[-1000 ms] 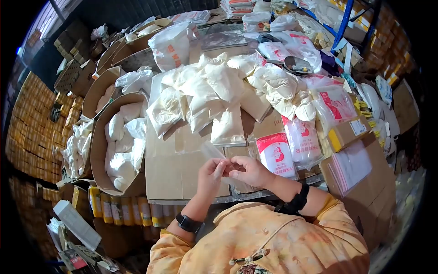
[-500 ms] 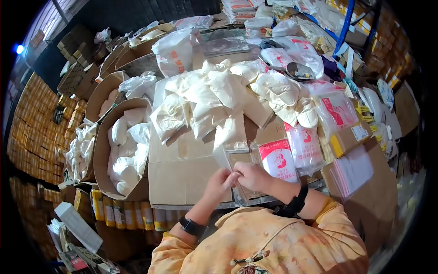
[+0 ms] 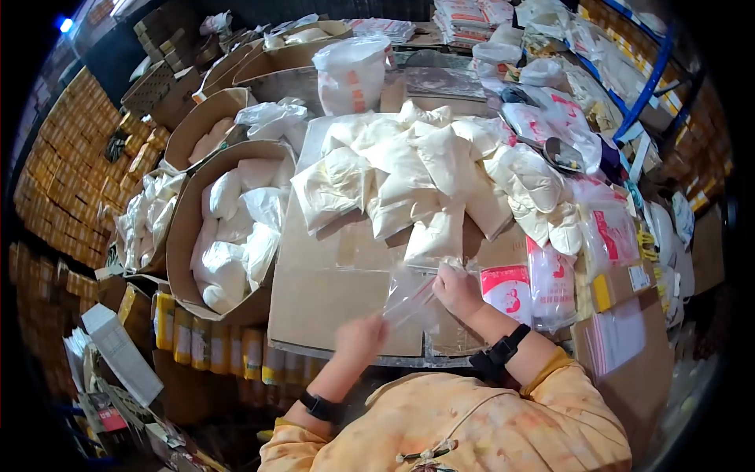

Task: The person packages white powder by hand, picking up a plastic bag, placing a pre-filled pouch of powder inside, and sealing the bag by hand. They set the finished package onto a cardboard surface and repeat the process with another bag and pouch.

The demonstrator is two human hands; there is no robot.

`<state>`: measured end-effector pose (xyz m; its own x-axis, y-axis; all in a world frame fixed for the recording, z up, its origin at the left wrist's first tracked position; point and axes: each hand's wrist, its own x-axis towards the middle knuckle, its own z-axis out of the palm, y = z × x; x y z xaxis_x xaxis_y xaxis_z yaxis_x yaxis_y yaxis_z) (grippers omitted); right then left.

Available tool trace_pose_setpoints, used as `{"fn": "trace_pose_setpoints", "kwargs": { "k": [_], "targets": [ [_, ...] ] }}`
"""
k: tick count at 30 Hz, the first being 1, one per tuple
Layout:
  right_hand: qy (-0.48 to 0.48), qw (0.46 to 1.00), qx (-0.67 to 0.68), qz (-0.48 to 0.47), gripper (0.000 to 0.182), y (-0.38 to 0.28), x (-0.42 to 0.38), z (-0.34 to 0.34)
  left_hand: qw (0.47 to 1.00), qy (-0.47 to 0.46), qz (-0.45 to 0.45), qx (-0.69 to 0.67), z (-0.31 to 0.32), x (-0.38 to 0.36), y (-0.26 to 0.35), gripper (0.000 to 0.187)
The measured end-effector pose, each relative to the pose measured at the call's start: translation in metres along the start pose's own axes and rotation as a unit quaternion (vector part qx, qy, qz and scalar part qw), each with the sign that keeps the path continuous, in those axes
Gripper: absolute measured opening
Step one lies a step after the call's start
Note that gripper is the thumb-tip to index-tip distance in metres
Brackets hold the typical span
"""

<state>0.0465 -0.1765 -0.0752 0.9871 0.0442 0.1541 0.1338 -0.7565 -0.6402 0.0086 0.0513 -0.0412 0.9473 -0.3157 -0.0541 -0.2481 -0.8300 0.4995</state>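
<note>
View has swung left since half a second back: the cardboard work surface (image 3: 330, 291) and heap of white powder bags (image 3: 409, 169) now sit more central, and the open carton of bags (image 3: 228, 228) shows more fully. Hands, earlier pinched together at the near edge, have drawn apart. Right hand (image 3: 458, 289) has reached forward to the nearest bag in the heap, fingers curled; left hand (image 3: 360, 337) has dropped back, fingers closed. A clear plastic bag (image 3: 410, 302) is stretched between them, each hand gripping an end. Bag is transparent and blurred; its edges and opening are hard to make out. Fingertips hidden behind the plastic.
</note>
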Motion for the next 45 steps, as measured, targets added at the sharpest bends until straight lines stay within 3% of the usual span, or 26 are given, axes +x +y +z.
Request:
{"fn": "trace_pose_setpoints", "kwargs": {
  "k": [1, 5, 8, 10, 11, 12, 13, 14, 18, 19, 22, 25, 27, 28, 29, 30, 31, 32, 36, 37, 38, 40, 41, 44, 45],
  "targets": [
    [-0.007, 0.998, -0.061, -0.022, 0.016, 0.0, 0.003, 0.006, 0.994, -0.002, 0.009, 0.111, 0.003, -0.002, -0.018, 0.021],
    [-0.215, 0.976, -0.008, -0.032, 0.021, -0.01, 0.016, 0.049, 0.992, 0.066, -0.086, 0.057, -0.002, -0.005, -0.081, 0.009],
    [-0.199, 0.97, 0.107, 0.089, 0.024, -0.008, 0.069, 0.078, 0.975, 0.108, -0.159, -0.113, -0.012, -0.016, -0.127, 0.011],
    [-0.143, 0.944, 0.255, 0.15, 0.022, 0.017, 0.118, 0.114, 0.934, 0.141, -0.206, -0.256, -0.011, -0.027, -0.167, 0.014],
    [-0.116, 0.953, 0.238, 0.146, 0.021, 0.02, 0.147, 0.123, 0.916, 0.155, -0.228, -0.292, -0.017, -0.032, -0.178, 0.016],
    [-0.084, 0.924, 0.302, 0.219, 0.021, 0.028, 0.173, 0.144, 0.896, 0.17, -0.249, -0.327, -0.024, -0.038, -0.188, 0.018],
    [-0.042, 0.962, 0.197, 0.183, 0.025, 0.028, 0.199, 0.154, 0.864, 0.185, -0.254, -0.393, -0.025, -0.046, -0.202, 0.019],
    [-0.004, 0.967, 0.167, 0.192, 0.03, 0.015, 0.219, 0.155, 0.851, 0.185, -0.25, -0.422, -0.038, -0.049, -0.203, 0.019],
    [-0.025, 0.948, -0.019, 0.318, 0.047, 0.012, 0.282, 0.194, 0.839, 0.164, -0.285, -0.434, -0.054, -0.077, -0.227, 0.017],
    [-0.098, 0.933, -0.049, 0.342, 0.051, 0.005, 0.294, 0.192, 0.842, 0.162, -0.291, -0.425, -0.057, -0.08, -0.23, 0.016],
    [-0.055, 0.933, -0.05, 0.352, 0.046, 0.016, 0.305, 0.214, 0.818, 0.173, -0.307, -0.454, -0.063, -0.086, -0.234, 0.014],
    [0.039, 0.97, -0.088, 0.222, 0.038, 0.024, 0.29, 0.225, 0.812, 0.182, -0.321, -0.452, -0.065, -0.085, -0.245, 0.013],
    [-0.023, 0.965, 0.144, 0.22, 0.03, 0.021, 0.273, 0.209, 0.808, 0.205, -0.305, -0.46, -0.078, -0.072, -0.236, 0.013],
    [-0.055, 0.941, 0.256, 0.212, 0.026, 0.011, 0.265, 0.192, 0.816, 0.237, -0.286, -0.443, -0.072, -0.071, -0.249, 0.012],
    [-0.068, 0.887, 0.371, 0.267, 0.018, -0.019, 0.254, 0.158, 0.791, 0.261, -0.268, -0.485, -0.079, -0.064, -0.245, 0.012],
    [-0.019, 0.869, 0.417, 0.267, 0.019, -0.035, 0.241, 0.131, 0.764, 0.284, -0.249, -0.523, -0.088, -0.052, -0.24, 0.012],
    [0.03, 0.846, 0.461, 0.266, 0.021, -0.048, 0.227, 0.109, 0.768, 0.287, -0.234, -0.522, -0.093, -0.047, -0.242, 0.012],
    [0.047, 0.784, 0.547, 0.29, 0.018, -0.056, 0.213, 0.085, 0.772, 0.292, -0.219, -0.52, -0.095, -0.043, -0.245, 0.012],
    [0.063, 0.73, 0.602, 0.317, 0.017, -0.077, 0.156, 0.033, 0.809, 0.311, -0.206, -0.454, -0.098, -0.024, -0.239, 0.012],
    [0.043, 0.732, 0.534, 0.422, 0.018, -0.082, 0.144, 0.037, 0.828, 0.312, -0.198, -0.422, -0.095, -0.021, -0.236, 0.011],
    [-0.013, 0.764, 0.512, 0.392, 0.019, -0.063, 0.128, 0.058, 0.846, 0.312, -0.188, -0.389, -0.09, -0.017, -0.233, 0.01],
    [-0.095, 0.76, 0.498, 0.406, 0.024, -0.053, 0.103, 0.099, 0.91, 0.285, -0.137, -0.267, -0.077, -0.013, -0.235, 0.008],
    [-0.125, 0.787, 0.46, 0.391, 0.025, -0.043, 0.092, 0.121, 0.928, 0.255, -0.14, -0.231, -0.082, -0.008, -0.221, 0.008],
    [-0.262, 0.773, 0.439, 0.375, 0.022, 0.022, 0.063, 0.175, 0.948, 0.198, -0.162, -0.188, -0.082, -0.001, -0.193, 0.01],
    [-0.22, 0.855, 0.359, 0.304, 0.021, 0.024, 0.063, 0.168, 0.951, 0.185, -0.158, -0.193, -0.085, 0.001, -0.186, 0.01]
  ]
}}
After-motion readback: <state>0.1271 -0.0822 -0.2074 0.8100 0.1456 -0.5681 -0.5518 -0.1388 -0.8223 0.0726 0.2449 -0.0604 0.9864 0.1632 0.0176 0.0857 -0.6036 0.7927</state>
